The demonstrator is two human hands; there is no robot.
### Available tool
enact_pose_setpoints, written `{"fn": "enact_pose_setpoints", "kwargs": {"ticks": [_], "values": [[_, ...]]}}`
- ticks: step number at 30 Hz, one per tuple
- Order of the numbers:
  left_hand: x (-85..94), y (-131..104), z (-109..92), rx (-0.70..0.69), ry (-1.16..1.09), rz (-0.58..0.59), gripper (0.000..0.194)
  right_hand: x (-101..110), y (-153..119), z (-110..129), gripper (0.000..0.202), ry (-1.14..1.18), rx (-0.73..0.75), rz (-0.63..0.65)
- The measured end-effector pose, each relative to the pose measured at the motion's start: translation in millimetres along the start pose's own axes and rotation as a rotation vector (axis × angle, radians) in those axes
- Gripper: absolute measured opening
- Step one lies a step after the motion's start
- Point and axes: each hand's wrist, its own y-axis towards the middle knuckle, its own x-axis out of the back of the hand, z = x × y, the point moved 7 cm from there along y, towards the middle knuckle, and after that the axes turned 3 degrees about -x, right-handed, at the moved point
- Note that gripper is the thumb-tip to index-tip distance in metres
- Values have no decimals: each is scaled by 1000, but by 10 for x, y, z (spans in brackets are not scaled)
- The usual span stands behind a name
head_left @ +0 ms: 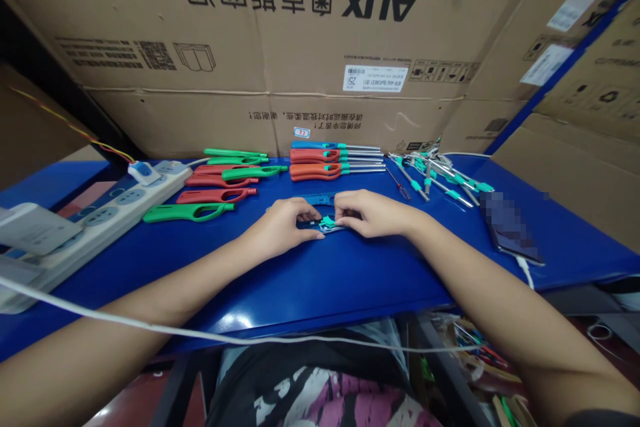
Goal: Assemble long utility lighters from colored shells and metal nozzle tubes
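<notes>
Near the table's middle, my left hand (286,225) is closed in a pinch on the left end of a small lighter part with a teal plastic piece (327,221) and thin wires. My right hand (367,212) pinches the same part from the right, its fingertips bent down. Just behind the fingers lies a blue lighter handle (320,199), partly covered by my right hand. Further back sits a stack of long-necked lighters (315,172) with blue, red and orange handles and metal tubes. Exactly where the fingertips meet the part is hard to make out.
Green and red lighter handles (215,195) lie at left beside a white power strip (107,220). At right are a pile of metal tubes with teal pieces (453,177), a small screwdriver (399,184) and a charging phone (510,227). A white cable (240,340) crosses in front. Cardboard (300,47) walls the back.
</notes>
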Motion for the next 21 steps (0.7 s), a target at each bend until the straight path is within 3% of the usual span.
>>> {"fn": "enact_pose_setpoints", "kwargs": {"ticks": [12, 17, 21], "values": [[-15, 4, -9, 34, -53, 9, 33, -7, 4, 0, 9, 49, 33, 37], [-16, -3, 22, 69, -40, -5, 45, -18, 10, -142, 9, 167, -45, 25], [-18, -6, 38, 62, 23, 14, 42, -30, 11, -246, 17, 248, -137, 10]]}}
